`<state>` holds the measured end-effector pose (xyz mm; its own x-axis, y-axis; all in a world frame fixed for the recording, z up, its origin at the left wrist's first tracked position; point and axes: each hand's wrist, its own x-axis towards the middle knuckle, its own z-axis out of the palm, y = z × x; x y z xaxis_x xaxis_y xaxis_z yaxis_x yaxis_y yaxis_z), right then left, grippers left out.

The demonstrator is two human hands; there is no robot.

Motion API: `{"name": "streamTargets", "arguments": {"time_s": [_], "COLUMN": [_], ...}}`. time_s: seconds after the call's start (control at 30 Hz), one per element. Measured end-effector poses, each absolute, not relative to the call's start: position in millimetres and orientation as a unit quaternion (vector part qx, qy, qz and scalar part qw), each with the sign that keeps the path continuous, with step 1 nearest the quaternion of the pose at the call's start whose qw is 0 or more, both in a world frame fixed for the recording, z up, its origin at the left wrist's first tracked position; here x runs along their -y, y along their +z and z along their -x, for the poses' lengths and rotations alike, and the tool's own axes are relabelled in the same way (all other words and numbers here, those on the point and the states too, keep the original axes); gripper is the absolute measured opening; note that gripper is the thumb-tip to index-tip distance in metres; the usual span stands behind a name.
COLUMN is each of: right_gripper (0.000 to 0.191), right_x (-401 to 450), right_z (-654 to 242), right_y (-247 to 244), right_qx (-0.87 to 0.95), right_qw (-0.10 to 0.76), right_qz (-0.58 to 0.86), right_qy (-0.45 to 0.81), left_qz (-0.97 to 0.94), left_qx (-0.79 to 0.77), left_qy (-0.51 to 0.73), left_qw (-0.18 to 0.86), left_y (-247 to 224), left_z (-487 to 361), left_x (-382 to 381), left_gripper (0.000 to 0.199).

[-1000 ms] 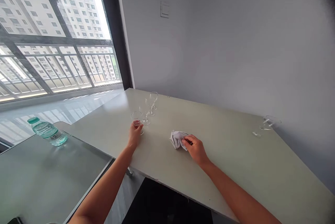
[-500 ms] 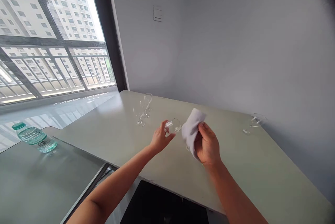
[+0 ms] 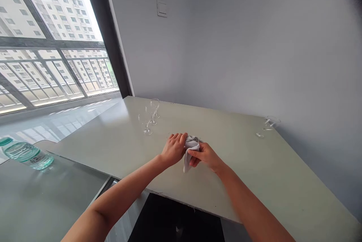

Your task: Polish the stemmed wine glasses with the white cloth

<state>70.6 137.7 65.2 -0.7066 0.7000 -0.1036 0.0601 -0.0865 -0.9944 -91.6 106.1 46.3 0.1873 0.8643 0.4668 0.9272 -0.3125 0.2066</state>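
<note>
Fingers of my left hand [image 3: 174, 149] are wrapped round a clear glass [image 3: 198, 140], most of which is hidden by the hand and cloth. My right hand [image 3: 204, 156] grips a pale cloth [image 3: 191, 151] against the glass, and one end of the cloth hangs down between my hands. Both hands are close together above the pale table [image 3: 226, 181]. Beyond my left hand, three clear stemmed glasses [image 3: 147, 131] stand upright in a short row. At the far right of the table, another glass [image 3: 270, 123] is near the wall.
A water bottle with a green cap [image 3: 28, 154] lies tilted in view on the lower grey surface [image 3: 51, 200] at left. A black object [image 3: 175, 219] is below the table's front edge. Grey walls and a window [image 3: 56, 42] border the table.
My right hand has moved left, bringing the cloth onto the glass. My left hand now wraps further over the glass. The view has shifted slightly right.
</note>
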Motion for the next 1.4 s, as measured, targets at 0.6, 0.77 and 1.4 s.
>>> {"name": "streamTargets", "arguments": {"time_s": [0.6,0.77,1.4], "right_gripper": [0.026,0.029,0.025], "right_x": [-143.3,-144.7,-161.9], "right_z": [-100.3,-89.7,-145.1], "right_y": [79.7,60.9,82.9], "right_qx": [0.691,0.529,0.847], "right_qw": [0.134,0.314,0.331], "right_qz": [0.21,0.267,0.351], "right_qy": [0.679,0.742,0.225], "left_qz": [0.771,0.823,0.626], "left_qx": [0.455,0.517,0.607], "left_qy": [-0.105,-0.229,-0.23], "left_qw": [-0.433,-0.052,-0.432], "left_y": [95.8,90.8,87.2], "left_z": [126.6,118.4,152.0], "left_x": [-111.1,-107.8,-118.8], "left_gripper": [0.044,0.038,0.04]}}
